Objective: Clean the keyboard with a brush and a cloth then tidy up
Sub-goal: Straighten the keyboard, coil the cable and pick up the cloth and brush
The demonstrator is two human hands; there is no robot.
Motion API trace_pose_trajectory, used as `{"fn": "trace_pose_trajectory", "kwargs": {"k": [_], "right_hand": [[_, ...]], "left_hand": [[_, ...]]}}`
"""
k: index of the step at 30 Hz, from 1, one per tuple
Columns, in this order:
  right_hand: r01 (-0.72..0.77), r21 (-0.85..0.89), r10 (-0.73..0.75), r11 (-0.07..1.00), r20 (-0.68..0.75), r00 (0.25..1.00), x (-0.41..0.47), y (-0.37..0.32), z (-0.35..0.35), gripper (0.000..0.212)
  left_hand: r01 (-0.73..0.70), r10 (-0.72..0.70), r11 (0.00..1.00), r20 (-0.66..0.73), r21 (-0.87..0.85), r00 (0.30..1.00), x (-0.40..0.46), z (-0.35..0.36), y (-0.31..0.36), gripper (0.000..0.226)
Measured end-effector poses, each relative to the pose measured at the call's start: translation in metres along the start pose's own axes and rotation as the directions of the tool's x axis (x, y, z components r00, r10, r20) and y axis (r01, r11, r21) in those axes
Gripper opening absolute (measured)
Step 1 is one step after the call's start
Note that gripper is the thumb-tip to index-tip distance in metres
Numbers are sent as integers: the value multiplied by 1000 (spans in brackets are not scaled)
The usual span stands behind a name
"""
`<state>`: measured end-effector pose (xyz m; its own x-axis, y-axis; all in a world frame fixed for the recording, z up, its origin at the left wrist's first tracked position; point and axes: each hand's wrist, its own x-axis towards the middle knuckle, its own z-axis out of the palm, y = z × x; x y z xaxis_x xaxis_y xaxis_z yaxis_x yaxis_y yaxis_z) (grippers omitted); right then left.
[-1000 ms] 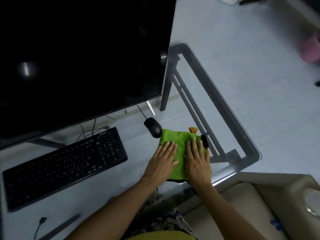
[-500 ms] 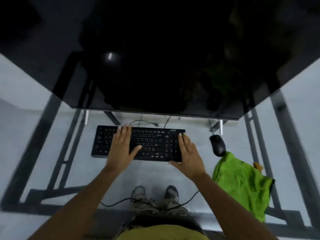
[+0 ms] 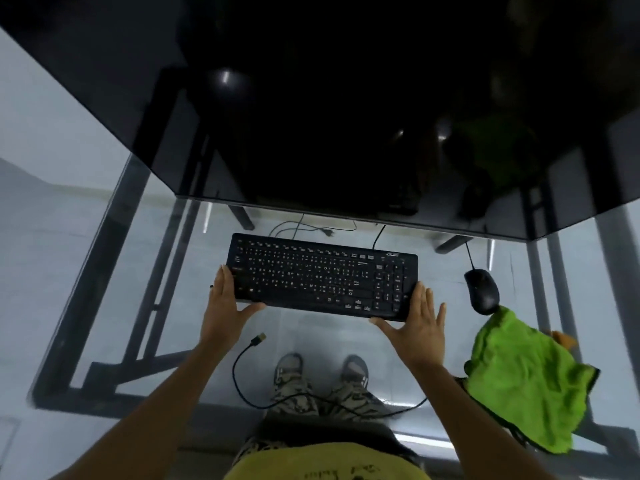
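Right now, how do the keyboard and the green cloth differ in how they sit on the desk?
The keyboard lies flat and centred below the monitor, with the left hand and right hand at its two ends; the green cloth lies crumpled at the right, untouched. The keyboard is black and rigid; the cloth is bright and soft. Both rest on the glass desk.
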<state>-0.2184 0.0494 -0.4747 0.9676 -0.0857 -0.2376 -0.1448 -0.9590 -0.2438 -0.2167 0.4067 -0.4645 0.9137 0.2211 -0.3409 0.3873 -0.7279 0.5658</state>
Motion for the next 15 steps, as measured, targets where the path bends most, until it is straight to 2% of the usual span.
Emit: {"fn": "trace_pose_trajectory", "kwargs": {"k": [15], "right_hand": [[-30, 4, 30, 1000, 33, 999, 97, -14, -28, 120]], "left_hand": [[-43, 43, 999, -38, -1, 998, 84, -5, 37, 104]]}}
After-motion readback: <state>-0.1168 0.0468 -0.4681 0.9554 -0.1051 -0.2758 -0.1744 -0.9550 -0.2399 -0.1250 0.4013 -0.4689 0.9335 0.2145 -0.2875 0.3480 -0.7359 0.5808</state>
